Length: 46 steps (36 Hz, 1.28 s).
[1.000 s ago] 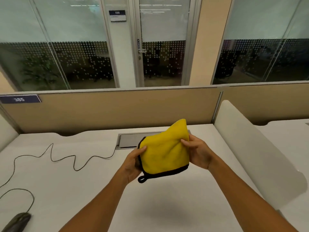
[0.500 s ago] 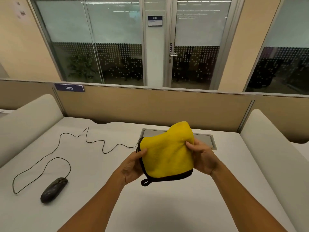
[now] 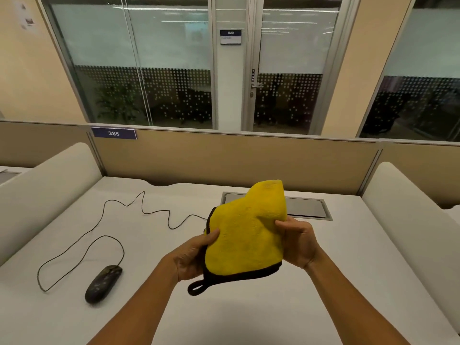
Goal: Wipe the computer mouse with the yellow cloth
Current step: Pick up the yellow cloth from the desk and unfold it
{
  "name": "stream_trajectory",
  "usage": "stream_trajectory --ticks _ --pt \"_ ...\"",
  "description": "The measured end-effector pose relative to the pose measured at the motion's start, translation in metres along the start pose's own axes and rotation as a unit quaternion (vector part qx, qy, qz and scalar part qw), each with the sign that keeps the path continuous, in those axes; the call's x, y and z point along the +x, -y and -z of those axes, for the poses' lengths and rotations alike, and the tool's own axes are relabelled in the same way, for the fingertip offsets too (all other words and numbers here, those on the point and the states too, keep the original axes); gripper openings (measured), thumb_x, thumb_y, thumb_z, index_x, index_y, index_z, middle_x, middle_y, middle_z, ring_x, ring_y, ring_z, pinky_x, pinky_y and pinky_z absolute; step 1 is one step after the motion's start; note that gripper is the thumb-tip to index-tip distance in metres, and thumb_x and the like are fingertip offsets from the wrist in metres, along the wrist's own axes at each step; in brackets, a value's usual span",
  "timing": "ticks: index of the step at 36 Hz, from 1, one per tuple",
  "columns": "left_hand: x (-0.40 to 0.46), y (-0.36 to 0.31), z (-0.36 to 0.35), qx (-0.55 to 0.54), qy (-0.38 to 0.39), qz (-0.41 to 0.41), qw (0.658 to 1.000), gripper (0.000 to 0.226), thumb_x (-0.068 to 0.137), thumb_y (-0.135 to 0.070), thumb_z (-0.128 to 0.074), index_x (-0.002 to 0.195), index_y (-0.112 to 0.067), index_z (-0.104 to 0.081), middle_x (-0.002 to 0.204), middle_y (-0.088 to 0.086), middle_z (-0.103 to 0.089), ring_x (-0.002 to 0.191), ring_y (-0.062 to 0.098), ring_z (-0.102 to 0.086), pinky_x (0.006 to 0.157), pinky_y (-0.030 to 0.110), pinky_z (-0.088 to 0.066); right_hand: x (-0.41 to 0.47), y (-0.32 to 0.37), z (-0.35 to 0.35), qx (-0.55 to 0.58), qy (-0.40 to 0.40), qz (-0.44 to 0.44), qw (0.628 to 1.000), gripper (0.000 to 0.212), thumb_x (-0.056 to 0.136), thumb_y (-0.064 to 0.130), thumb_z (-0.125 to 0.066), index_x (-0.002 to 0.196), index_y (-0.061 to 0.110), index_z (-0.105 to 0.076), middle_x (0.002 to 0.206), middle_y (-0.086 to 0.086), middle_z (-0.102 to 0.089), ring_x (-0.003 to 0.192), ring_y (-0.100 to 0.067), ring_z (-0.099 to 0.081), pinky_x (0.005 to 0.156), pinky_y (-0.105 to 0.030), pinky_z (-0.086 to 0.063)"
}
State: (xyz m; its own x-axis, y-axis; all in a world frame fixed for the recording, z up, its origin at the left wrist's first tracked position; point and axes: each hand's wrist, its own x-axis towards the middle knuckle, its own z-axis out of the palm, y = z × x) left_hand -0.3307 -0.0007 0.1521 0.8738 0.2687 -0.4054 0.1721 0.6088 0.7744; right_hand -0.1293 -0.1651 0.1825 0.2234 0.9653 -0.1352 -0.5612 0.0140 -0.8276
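A yellow cloth (image 3: pixel 246 235) with a black border and hanging loop is held up above the middle of the white desk (image 3: pixel 286 307). My left hand (image 3: pixel 193 260) grips its lower left edge and my right hand (image 3: pixel 297 241) pinches its right side. A dark computer mouse (image 3: pixel 103 283) lies on the desk to the lower left, well apart from both hands. Its thin black cable (image 3: pixel 99 220) snakes across the desk towards the back.
A grey cable hatch (image 3: pixel 307 207) is set into the desk behind the cloth. White padded dividers (image 3: pixel 44 192) (image 3: pixel 408 215) flank the desk left and right. A tan partition (image 3: pixel 236 160) with a sign reading 385 closes the back.
The view has swung left, so the mouse now sits further into the frame. Both hands keep hold of the cloth in much the same pose.
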Motion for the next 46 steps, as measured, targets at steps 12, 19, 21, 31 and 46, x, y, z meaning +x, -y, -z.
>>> stream_trajectory --ticks 12,19,21,31,46 --pt "-0.047 -0.029 0.055 0.079 -0.075 -0.043 0.993 0.048 0.081 -0.030 -0.067 0.124 -0.012 -0.059 0.114 0.009 -0.072 0.101 0.028 -0.070 0.076 0.038 -0.058 0.013 -0.037 -0.050 -0.003 -0.094 0.023 0.995 0.039 0.081 0.020 -0.053 0.119 0.020 -0.061 0.107 -0.004 -0.075 0.099 -0.031 -0.067 0.073 -0.044 -0.060" --pt "-0.062 -0.030 0.075 0.024 -0.089 -0.110 0.990 0.060 0.073 -0.031 -0.083 0.126 -0.016 -0.060 0.127 0.013 -0.066 0.111 0.032 -0.064 0.083 0.043 -0.057 0.017 -0.059 -0.060 0.015 -0.067 0.007 0.998 0.082 0.039 0.029 -0.097 0.115 0.014 -0.070 0.119 -0.014 -0.070 0.102 -0.037 -0.069 0.077 -0.050 -0.059" --pt "-0.065 -0.029 0.075 0.002 -0.080 -0.110 0.991 0.046 0.084 -0.029 -0.066 0.128 -0.016 -0.060 0.128 0.013 -0.065 0.111 0.032 -0.064 0.085 0.043 -0.057 0.017 -0.062 -0.064 0.017 -0.064 0.004 0.998 0.089 0.037 0.030 -0.098 0.118 0.013 -0.066 0.119 -0.014 -0.070 0.103 -0.037 -0.068 0.078 -0.051 -0.058" --pt "-0.082 0.010 0.081 -0.023 0.042 0.055 0.997 0.084 0.060 -0.058 -0.082 0.126 -0.009 -0.064 0.136 0.021 -0.057 0.120 0.039 -0.059 0.097 0.049 -0.052 0.005 -0.062 -0.076 0.013 -0.027 0.001 1.000 0.083 0.025 0.027 -0.095 0.105 0.012 -0.075 0.106 -0.017 -0.074 0.088 -0.039 -0.072 0.067 -0.048 -0.059" --pt "-0.063 0.024 0.076 -0.063 -0.235 -0.182 0.953 0.090 0.066 -0.017 -0.083 0.140 -0.017 -0.032 0.117 0.012 -0.062 0.105 0.037 -0.063 0.081 0.049 -0.056 0.010 -0.073 -0.064 -0.034 -0.139 -0.039 0.989 0.042 0.080 0.011 -0.060 0.122 0.012 -0.061 0.113 -0.011 -0.073 0.106 -0.037 -0.065 0.078 -0.046 -0.059"
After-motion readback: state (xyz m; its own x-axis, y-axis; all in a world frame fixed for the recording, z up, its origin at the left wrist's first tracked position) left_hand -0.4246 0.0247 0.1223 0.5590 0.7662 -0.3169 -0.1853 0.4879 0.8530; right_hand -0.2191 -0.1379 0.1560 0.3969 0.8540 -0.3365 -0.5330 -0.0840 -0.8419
